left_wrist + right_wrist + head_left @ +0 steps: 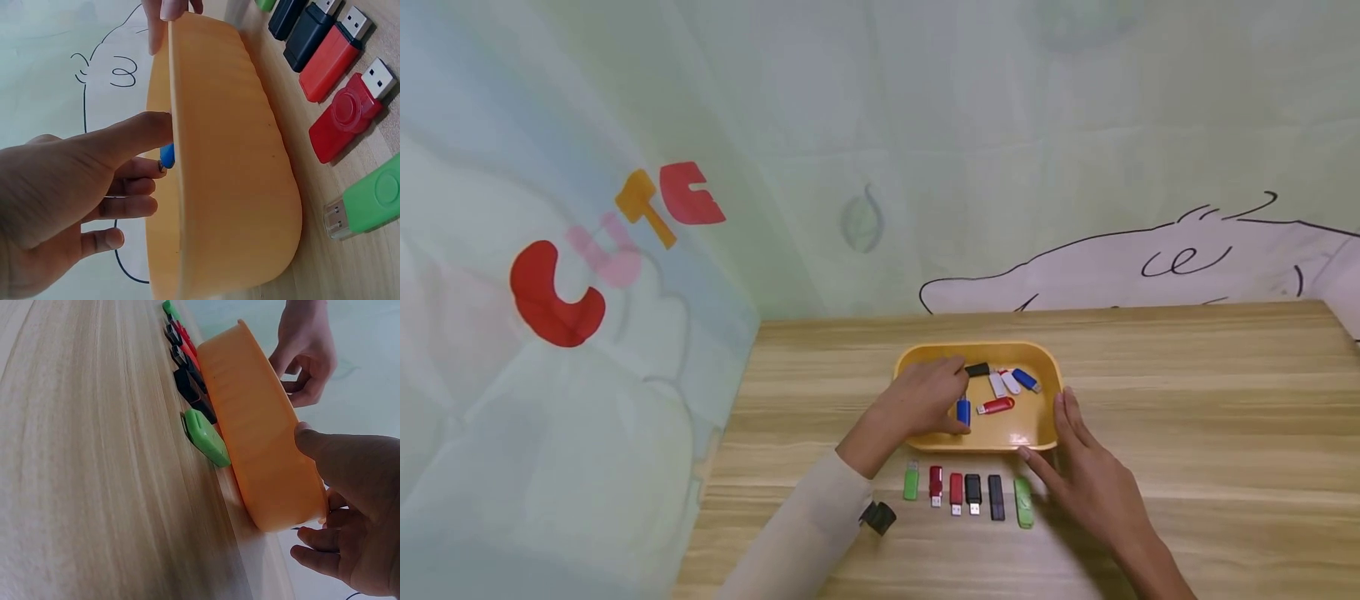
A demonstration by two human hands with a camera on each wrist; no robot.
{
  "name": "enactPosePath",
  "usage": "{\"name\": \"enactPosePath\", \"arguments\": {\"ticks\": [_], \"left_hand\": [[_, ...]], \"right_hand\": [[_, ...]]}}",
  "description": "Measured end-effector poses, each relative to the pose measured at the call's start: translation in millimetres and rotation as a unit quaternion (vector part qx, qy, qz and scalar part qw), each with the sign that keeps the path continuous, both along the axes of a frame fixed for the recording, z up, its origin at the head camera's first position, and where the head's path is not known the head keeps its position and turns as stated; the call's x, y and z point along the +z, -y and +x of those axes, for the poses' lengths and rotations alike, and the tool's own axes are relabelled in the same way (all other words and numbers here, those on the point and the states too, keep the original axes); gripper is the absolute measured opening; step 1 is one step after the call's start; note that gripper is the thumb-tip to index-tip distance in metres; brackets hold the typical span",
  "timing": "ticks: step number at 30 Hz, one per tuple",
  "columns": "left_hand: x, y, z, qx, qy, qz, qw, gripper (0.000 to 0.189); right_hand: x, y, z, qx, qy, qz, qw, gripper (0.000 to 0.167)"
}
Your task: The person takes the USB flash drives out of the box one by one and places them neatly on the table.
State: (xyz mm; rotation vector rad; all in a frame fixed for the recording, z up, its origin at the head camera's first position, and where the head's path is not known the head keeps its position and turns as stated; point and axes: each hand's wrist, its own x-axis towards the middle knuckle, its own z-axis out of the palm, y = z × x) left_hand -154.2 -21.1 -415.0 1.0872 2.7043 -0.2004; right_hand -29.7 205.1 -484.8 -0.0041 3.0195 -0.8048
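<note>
A yellow tray stands on the table with several USB flash drives inside. My left hand reaches over its left part and pinches a blue USB flash drive between thumb and fingers; in the left wrist view the tray wall hides most of that drive. My right hand grips the tray's near right corner, thumb on the front rim and fingers along the right side. Also in the tray are a red drive, white drives, a black drive and another blue drive.
Before the tray lies a row of drives: a green one, a dark red one, a red one, black ones and a long green one. The wooden table meets a printed curtain behind and at left.
</note>
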Motion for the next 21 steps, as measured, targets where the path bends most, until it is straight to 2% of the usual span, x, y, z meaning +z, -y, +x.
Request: {"name": "enactPosePath", "arguments": {"ticks": [16, 21], "left_hand": [[14.3, 11.4, 19.3, 0.001, -0.011, 0.025, 0.9996, 0.060], [16.2, 16.3, 25.1, 0.007, -0.003, 0.038, 0.9992, 0.058]], "right_hand": [[1.7, 1, 0.4, -0.002, 0.004, -0.001, 1.0000, 0.102], [1.4, 1, 0.3, -0.001, 0.003, 0.000, 1.0000, 0.102]]}}
